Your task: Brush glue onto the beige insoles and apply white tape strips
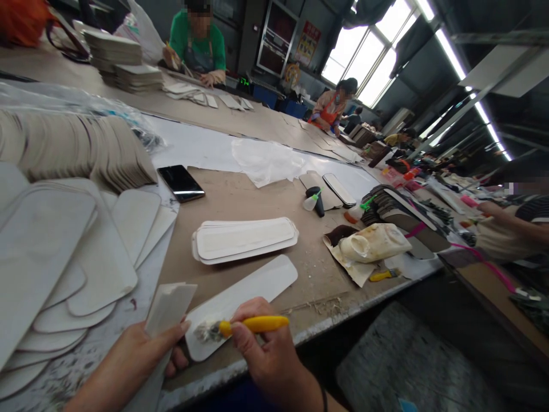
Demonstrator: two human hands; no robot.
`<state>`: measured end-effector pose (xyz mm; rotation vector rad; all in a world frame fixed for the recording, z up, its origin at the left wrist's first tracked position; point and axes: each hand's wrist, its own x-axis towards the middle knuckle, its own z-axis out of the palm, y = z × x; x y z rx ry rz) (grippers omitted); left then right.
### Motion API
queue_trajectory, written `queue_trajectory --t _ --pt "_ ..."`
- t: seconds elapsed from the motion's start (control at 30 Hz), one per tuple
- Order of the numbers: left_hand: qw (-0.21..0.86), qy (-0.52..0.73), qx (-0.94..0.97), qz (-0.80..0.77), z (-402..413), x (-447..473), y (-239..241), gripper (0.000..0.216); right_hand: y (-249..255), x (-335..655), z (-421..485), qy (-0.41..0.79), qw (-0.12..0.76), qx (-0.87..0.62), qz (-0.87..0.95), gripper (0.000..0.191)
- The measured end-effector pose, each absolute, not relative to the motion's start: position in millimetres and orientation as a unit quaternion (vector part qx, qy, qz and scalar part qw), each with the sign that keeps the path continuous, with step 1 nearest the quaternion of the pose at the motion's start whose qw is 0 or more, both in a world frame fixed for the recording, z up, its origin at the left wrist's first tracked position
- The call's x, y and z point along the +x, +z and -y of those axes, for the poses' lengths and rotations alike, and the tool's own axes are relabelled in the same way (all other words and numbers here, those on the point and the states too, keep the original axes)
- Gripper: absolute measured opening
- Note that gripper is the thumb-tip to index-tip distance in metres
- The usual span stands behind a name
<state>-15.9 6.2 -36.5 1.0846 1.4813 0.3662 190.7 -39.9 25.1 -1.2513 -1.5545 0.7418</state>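
My right hand [266, 349] is closed around the yellow handle of a brush [259, 325]. Its bristles, coated in whitish paste, press on the near end of a long white board piece [253, 294] with rounded corners. My left hand [156, 346] grips a pale, thin strip [171, 306] between thumb and fingers, and its thumb tip reaches the edge of that board piece. Just beyond lies a small stack of similar white pieces [246, 237] on the brown sheet [309, 274].
Many fanned white board pieces [55, 246] cover the left side. A phone [180, 182] lies behind. To the right are a glue-stained plastic container [375, 243], another yellow brush [384, 275] and a small squeeze bottle [310, 201]. Other people work across the table and at right.
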Motion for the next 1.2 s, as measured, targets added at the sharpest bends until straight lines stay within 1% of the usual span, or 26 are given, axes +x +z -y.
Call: queue_trajectory --t 0.07,0.23,0.33,0.4,0.6,0.7,0.77,0.9,0.97,1.03,1.13,1.2 --pt "0.596 0.156 0.47 -0.632 -5 -17 -36 0.06 19 202 34 0.268 0.479 -0.528 0.648 0.013" --pt "0.598 0.174 0.46 -0.633 -1 -16 -33 0.057 14 274 16 0.069 0.445 -0.626 0.637 0.017" --pt "0.606 0.204 0.435 -0.634 -2 -10 -18 0.047 16 300 11 0.018 0.419 -0.648 0.636 0.022" --pt "0.615 0.202 0.421 -0.636 -5 -6 -5 0.044 16 304 11 0.003 0.409 -0.643 0.648 0.023" --pt "0.606 0.175 0.418 -0.654 -15 0 21 0.039 17 297 14 -0.019 0.393 -0.618 0.681 0.017" --pt "0.606 0.174 0.418 -0.654 -16 1 25 0.033 23 286 19 0.01 0.409 -0.611 0.678 0.014" --pt "0.603 0.173 0.418 -0.657 -15 2 27 0.03 27 267 26 0.072 0.432 -0.612 0.658 0.015" --pt "0.602 0.169 0.428 -0.653 -13 1 23 0.031 24 211 41 0.289 0.48 -0.586 0.586 0.019" --pt "0.6 0.169 0.438 -0.648 -12 -1 16 0.034 17 194 41 0.338 0.484 -0.56 0.581 0.02" --pt "0.599 0.171 0.445 -0.643 -12 -3 6 0.038 11 198 36 0.291 0.483 -0.557 0.61 0.02" --pt "0.604 0.179 0.444 -0.637 -12 -6 -8 0.042 7 239 25 0.149 0.473 -0.602 0.625 0.02" --pt "0.606 0.186 0.44 -0.636 -12 -6 -13 0.042 8 273 19 0.085 0.454 -0.636 0.618 0.02"
